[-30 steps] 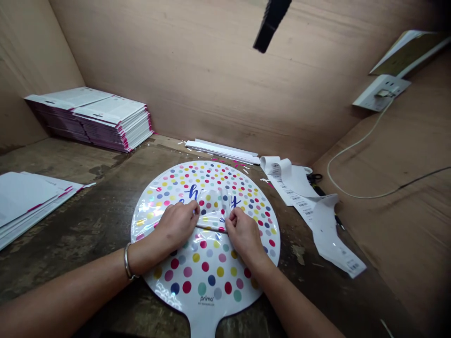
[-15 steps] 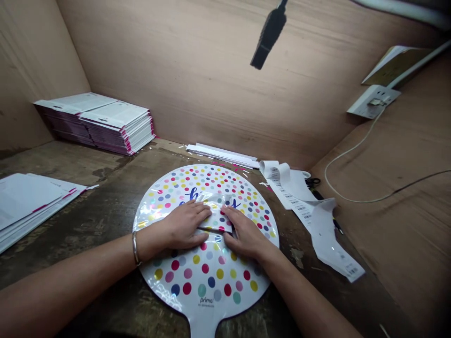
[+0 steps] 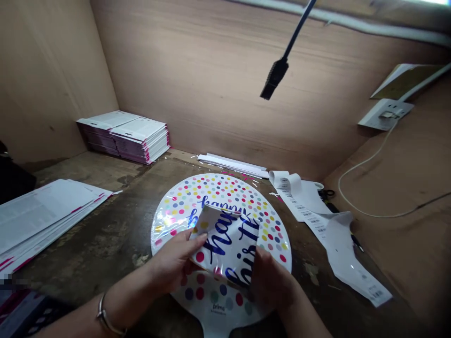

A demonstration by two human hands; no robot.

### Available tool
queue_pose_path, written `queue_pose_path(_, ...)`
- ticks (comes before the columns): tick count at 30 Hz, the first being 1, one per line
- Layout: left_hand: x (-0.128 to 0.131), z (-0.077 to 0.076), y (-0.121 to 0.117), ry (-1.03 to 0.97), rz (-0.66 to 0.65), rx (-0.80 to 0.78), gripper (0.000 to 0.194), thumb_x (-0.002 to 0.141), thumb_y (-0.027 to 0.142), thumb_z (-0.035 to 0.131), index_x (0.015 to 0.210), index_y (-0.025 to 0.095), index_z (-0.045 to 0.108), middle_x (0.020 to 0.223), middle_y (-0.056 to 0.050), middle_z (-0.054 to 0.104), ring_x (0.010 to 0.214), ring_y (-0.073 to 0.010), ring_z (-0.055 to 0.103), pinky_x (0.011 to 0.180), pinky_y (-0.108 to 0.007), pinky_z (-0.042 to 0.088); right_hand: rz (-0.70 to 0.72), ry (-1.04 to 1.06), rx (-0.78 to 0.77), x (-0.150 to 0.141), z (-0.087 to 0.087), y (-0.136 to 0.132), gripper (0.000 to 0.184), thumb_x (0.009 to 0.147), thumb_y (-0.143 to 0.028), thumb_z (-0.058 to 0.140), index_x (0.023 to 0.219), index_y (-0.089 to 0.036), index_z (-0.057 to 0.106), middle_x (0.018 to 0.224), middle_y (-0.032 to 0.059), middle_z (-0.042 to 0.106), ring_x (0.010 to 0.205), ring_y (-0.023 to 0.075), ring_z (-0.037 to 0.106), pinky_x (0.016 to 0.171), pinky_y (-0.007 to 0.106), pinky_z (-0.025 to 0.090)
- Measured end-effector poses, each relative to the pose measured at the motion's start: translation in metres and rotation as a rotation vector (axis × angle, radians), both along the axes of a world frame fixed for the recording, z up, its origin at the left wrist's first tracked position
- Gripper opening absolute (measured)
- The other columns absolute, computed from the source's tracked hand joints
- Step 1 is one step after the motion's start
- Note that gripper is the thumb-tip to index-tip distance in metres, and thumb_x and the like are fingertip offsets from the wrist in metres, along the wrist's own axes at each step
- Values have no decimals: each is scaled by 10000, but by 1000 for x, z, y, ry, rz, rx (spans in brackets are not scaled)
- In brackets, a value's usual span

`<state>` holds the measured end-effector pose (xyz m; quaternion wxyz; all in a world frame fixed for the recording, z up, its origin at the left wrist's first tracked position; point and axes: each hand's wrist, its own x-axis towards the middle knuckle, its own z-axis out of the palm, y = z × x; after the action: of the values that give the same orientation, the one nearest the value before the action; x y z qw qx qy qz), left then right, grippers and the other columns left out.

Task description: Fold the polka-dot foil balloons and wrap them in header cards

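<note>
Left hand (image 3: 171, 262) clamped on the left edge of a folded foil packet (image 3: 216, 244), thumb across the top; right hand (image 3: 275, 281) meets the packet's lower right edge, its fingertips hidden, so whether they grip cannot be told.

Largest comes the wooden back panel (image 3: 211, 89), then the worn tabletop (image 3: 136, 216). At the lower centre of the frame a round, dotted foil piece (image 3: 221, 185) lies flat, its narrow tail running out of the bottom edge. The packet is tilted just over it, blue lettering upward, hiding part of its middle.

As for progress, the packet is already folded into a compact, squarish shape; whether its folding is complete cannot be told. The round piece beneath is spread open, with no fold visible in its uncovered part.

A loose pile of printed cards (image 3: 45, 213) lies at the left of the frame, and a curling strip of labels (image 3: 338, 249) at the right. A taller card stack (image 3: 139, 138) stands at upper left, near the back panel. Smaller are the white paper strips (image 3: 232, 164) behind the round piece, the wall socket (image 3: 385, 114) at upper right, a hanging black connector (image 3: 275, 79), and dark-handled scissors (image 3: 328, 193) beyond the labels.
</note>
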<state>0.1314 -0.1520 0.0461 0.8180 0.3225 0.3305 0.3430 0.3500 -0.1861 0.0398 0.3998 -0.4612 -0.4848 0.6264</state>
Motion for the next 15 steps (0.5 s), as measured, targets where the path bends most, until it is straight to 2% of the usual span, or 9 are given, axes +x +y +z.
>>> queue_pose_path(3, 3, -4, -13, 3, 87, -95, 319, 709, 354, 723, 936, 158, 615, 785, -71, 704, 650, -183, 669, 561, -253, 511, 33, 187, -147, -22, -2, -2, 751, 653, -704, 536, 1201, -191, 567, 1118, 157, 663, 1021, 342, 626, 843, 493, 486)
queue_pose_path(7, -2, -6, -16, 50, 134, -69, 386, 708, 394, 707, 1004, 167, 607, 799, -68, 710, 668, -225, 677, 622, -333, 530, -80, 241, -218, -48, 8, 3, 637, 692, -489, 645, 1248, -201, 527, 1109, 121, 675, 1029, 330, 624, 857, 495, 494)
queue_pose_path(10, -14, -5, -9, 213, 131, 92, 398, 710, 443, 694, 991, 172, 619, 809, -55, 707, 692, -227, 673, 622, -326, 526, -193, 246, -262, -62, 10, 4, 640, 707, -421, 697, 1275, -200, 500, 1119, 109, 674, 1012, 315, 636, 862, 489, 502)
queue_pose_path(13, -24, -6, 8, 316, 236, 314, 387, 677, 446, 725, 928, 168, 630, 865, -46, 694, 774, -202, 656, 657, -277, 513, -219, 251, -257, -69, 5, 0, 643, 705, -398, 721, 1274, -193, 500, 1093, 99, 687, 1010, 305, 638, 876, 482, 501)
queue_pose_path(15, -27, -10, 19, 319, 315, 353, 371, 666, 478, 717, 824, 160, 607, 786, -31, 674, 709, -174, 639, 628, -260, 504, -220, 253, -267, -71, 1, -4, 643, 704, -388, 731, 1269, -186, 500, 1060, 95, 699, 998, 297, 644, 884, 477, 497)
